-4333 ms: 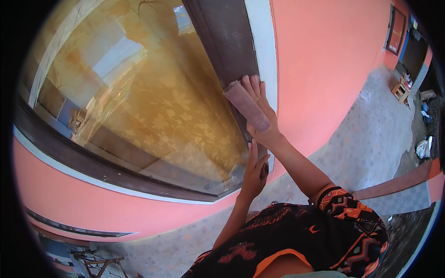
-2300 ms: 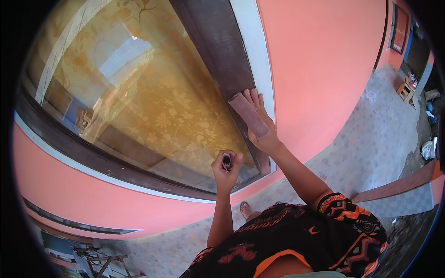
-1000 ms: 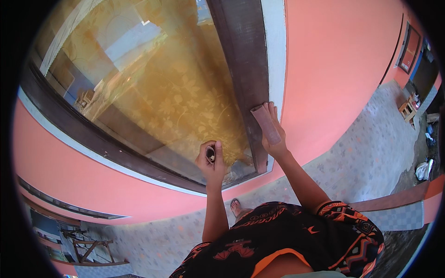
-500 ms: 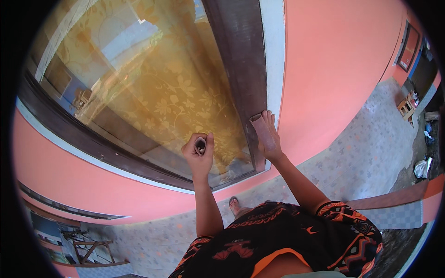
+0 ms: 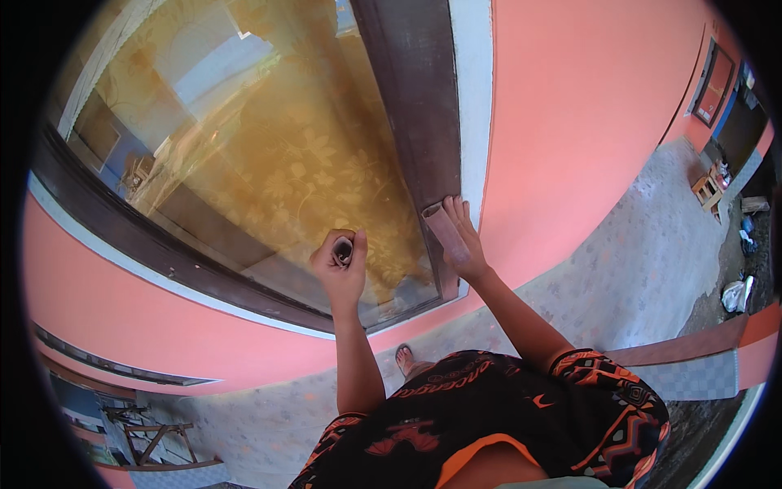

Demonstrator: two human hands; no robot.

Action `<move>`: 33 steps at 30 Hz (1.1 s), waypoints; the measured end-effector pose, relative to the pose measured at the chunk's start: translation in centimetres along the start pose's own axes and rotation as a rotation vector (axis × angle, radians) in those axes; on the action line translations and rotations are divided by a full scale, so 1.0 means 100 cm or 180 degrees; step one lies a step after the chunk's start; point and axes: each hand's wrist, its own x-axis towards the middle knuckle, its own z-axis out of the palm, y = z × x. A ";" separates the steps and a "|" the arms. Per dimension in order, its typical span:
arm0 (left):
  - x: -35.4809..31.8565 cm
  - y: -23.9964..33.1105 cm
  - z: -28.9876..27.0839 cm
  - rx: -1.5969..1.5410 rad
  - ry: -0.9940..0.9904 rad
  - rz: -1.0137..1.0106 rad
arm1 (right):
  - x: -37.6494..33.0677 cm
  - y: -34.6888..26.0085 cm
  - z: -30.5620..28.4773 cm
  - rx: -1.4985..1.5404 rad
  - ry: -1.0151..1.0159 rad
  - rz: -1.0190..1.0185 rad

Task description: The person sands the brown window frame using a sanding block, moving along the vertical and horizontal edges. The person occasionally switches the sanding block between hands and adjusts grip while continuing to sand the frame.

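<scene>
In a loose fist, my left hand (image 5: 340, 265) holds a rolled sheet that looks like sandpaper (image 5: 343, 252), its dark hollow end facing up, in front of the window glass (image 5: 269, 163). My right hand (image 5: 466, 244) lies against the dark brown window frame (image 5: 419, 106), fingers stretched along its right upright. A curled, mauve-grey piece of what looks like sandpaper (image 5: 445, 232) is with this hand, its open end pointing up and left. How the palm and thumb grip it is hidden.
White trim (image 5: 471, 98) borders the frame, with a pink wall (image 5: 562, 147) beyond it. Behind the glass hangs a yellow floral curtain (image 5: 314, 175). Patterned flooring (image 5: 586, 293) runs below. A wooden stool (image 5: 707, 192) stands at far right, and a wooden trestle (image 5: 159, 440) at lower left.
Both hands appear slightly further left in the picture, as the whole view has shifted a little. The right hand's curled piece now leans more to the left. Both hands keep their hold.
</scene>
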 end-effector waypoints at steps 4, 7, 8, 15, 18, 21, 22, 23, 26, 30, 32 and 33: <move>0.000 0.001 -0.001 0.0044 -0.0057 0.0040 | 0.028 -0.005 -0.001 -0.0002 0.0177 0.0001; 0.002 0.000 -0.002 0.0006 -0.0121 -0.0013 | 0.079 -0.003 -0.003 -0.0052 0.0454 -0.0131; 0.003 -0.001 -0.002 -0.0006 -0.0131 -0.0022 | 0.087 -0.002 -0.004 -0.0121 0.0361 -0.0037; 0.000 0.003 -0.003 -0.0009 -0.0143 -0.0102 | 0.020 -0.009 0.004 -0.0087 0.0155 0.0083; 0.001 0.002 -0.003 -0.0019 -0.0143 -0.0136 | 0.022 -0.012 0.004 -0.0295 0.0096 0.0125; 0.002 0.001 -0.002 0.0046 -0.0182 -0.0077 | 0.062 -0.006 -0.004 -0.0187 0.0297 -0.0018; 0.002 0.001 -0.002 0.0099 -0.0171 -0.0021 | 0.078 -0.002 -0.005 -0.0090 0.0392 -0.0074; 0.002 0.001 -0.003 0.0105 -0.0180 0.0006 | 0.087 -0.001 -0.006 -0.0079 0.0297 0.0052; 0.001 0.003 -0.003 0.0077 -0.0190 -0.0080 | 0.080 -0.002 -0.007 -0.0278 0.0253 0.0097; 0.001 0.006 -0.004 0.0065 -0.0221 -0.0066 | 0.028 -0.009 -0.007 -0.0079 -0.0089 0.0195; 0.002 0.006 -0.003 0.0093 -0.0235 -0.0041 | 0.024 -0.006 -0.007 -0.0137 0.0012 -0.0005; 0.003 0.005 -0.003 0.0096 -0.0237 -0.0008 | 0.029 -0.005 -0.008 -0.0187 -0.0181 0.0121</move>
